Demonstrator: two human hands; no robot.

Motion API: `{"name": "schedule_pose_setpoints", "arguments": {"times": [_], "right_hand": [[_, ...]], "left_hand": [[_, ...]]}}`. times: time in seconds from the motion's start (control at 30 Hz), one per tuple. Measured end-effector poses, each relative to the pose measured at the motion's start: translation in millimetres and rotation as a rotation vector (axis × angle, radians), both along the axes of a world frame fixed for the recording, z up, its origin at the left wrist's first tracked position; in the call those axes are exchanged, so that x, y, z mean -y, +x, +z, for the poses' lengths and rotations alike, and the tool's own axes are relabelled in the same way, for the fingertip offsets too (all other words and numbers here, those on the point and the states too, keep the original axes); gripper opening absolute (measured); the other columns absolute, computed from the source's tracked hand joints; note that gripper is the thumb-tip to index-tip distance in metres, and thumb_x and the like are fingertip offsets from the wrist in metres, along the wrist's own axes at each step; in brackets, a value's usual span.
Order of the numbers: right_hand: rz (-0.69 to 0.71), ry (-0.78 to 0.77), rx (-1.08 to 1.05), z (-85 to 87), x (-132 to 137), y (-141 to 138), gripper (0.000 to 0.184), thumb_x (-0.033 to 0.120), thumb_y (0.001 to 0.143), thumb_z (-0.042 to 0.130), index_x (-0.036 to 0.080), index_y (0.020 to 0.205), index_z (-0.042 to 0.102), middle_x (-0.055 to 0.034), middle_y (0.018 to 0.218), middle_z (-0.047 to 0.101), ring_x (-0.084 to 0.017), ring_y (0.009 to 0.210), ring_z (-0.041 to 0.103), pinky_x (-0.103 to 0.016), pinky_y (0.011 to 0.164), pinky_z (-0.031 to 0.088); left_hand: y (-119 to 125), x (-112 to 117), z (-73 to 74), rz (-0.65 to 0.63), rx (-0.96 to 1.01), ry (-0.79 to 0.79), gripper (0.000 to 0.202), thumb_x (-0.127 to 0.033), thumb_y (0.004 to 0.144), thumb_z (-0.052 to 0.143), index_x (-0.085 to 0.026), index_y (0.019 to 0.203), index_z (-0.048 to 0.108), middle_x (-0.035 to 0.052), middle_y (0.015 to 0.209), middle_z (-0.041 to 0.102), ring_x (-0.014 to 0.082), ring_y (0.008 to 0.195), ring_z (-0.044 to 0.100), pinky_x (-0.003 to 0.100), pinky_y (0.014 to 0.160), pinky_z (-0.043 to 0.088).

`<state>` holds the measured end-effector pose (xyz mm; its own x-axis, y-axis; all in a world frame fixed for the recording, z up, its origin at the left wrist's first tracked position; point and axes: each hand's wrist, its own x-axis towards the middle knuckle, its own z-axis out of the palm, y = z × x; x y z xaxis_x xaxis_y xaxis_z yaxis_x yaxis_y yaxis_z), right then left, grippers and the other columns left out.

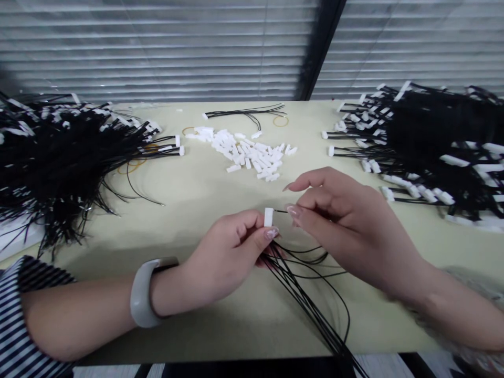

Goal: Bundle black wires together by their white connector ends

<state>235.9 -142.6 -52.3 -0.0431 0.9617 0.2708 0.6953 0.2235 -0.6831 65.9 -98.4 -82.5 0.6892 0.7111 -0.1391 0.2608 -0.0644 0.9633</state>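
Observation:
Between its thumb and fingers, my left hand [240, 247] pinches a white plastic connector housing [268, 216], held upright above the table. A bundle of thin black wires [311, 310] runs from under the left thumb down to the table's front edge. My right hand [338, 220] is just to the right and pinches a single black wire [280, 211] between thumb and finger. That wire's tip points at the upper right side of the housing; whether it is inside I cannot tell. The right index finger is raised away from the pinch.
Loose white housings [252, 152] lie mid-table. Behind them are a finished-looking wire harness [244, 112] and a rubber band [281, 121]. Large heaps of black wires with white connectors lie left [71, 157] and right [433, 142]. Window blinds [157, 47] rise behind the table [189, 184].

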Motion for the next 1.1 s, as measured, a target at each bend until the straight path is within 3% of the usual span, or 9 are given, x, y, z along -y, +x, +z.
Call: {"name": "schedule_pose_setpoints", "arguments": {"times": [0.2,0.63,0.77,0.87,0.97,1.1], "right_hand": [[0.015,-0.173,-0.099,2.6,-2,2,0.019,0.019,0.081,0.048,0.024,0.099,0.048,0.0097,0.05,0.052,-0.005,0.04,0.033,-0.017,0.036,0.027],[0.073,-0.036,0.023,-1.9,-2,-4,0.02,0.011,0.079,0.046,0.02,0.096,0.047,0.0097,0.048,0.046,-0.005,0.041,0.034,-0.018,0.044,0.031],[0.03,0.087,0.084,1.4,-3,4,0.027,0.02,0.079,0.053,0.017,0.105,0.049,0.0067,0.055,0.05,-0.006,0.046,0.041,-0.019,0.049,0.035],[-0.094,0.106,-0.016,4.1,-8,21,0.025,0.035,0.08,0.054,0.017,0.098,0.054,0.0029,0.063,0.052,-0.007,0.052,0.044,-0.021,0.049,0.035],[-0.199,-0.028,0.011,2.2,-20,43,0.028,0.041,0.082,0.049,0.016,0.076,0.058,0.0008,0.063,0.051,-0.008,0.055,0.044,-0.021,0.05,0.033],[0.078,-0.326,0.198,-6.2,-31,60,0.027,0.037,0.08,0.051,0.014,0.066,0.059,0.0017,0.059,0.049,-0.008,0.056,0.041,-0.022,0.053,0.034]], "left_hand": [[0,3,3.9,0.0,-0.031,-0.003,0.023,-0.031,0.086,0.041,-0.016,0.069,0.047,-0.0021,0.061,0.05,0.0095,0.057,0.05,0.021,0.054,0.043],[1,4,4.2,-0.027,-0.016,-0.046,0.023,-0.03,0.086,0.043,-0.016,0.069,0.049,-0.0017,0.061,0.053,0.0096,0.057,0.054,0.02,0.055,0.047],[2,3,4.5,0.014,0.081,-0.121,0.021,-0.03,0.086,0.045,-0.016,0.072,0.051,-0.0018,0.065,0.055,0.008,0.057,0.055,0.018,0.053,0.047],[0,4,3.7,0.085,0.152,-0.159,0.022,-0.035,0.085,0.046,-0.016,0.076,0.051,-0.0021,0.067,0.056,0.0044,0.045,0.049,0.016,0.042,0.041],[-2,4,2.5,0.169,0.198,-0.184,0.025,-0.04,0.085,0.046,-0.017,0.078,0.051,-0.0043,0.063,0.053,0.0017,0.036,0.039,0.015,0.036,0.034],[-2,1,1.9,0.21,0.267,-0.233,0.026,-0.043,0.085,0.045,-0.018,0.08,0.051,-0.0067,0.053,0.046,0.0024,0.035,0.035,0.015,0.036,0.03]]}}
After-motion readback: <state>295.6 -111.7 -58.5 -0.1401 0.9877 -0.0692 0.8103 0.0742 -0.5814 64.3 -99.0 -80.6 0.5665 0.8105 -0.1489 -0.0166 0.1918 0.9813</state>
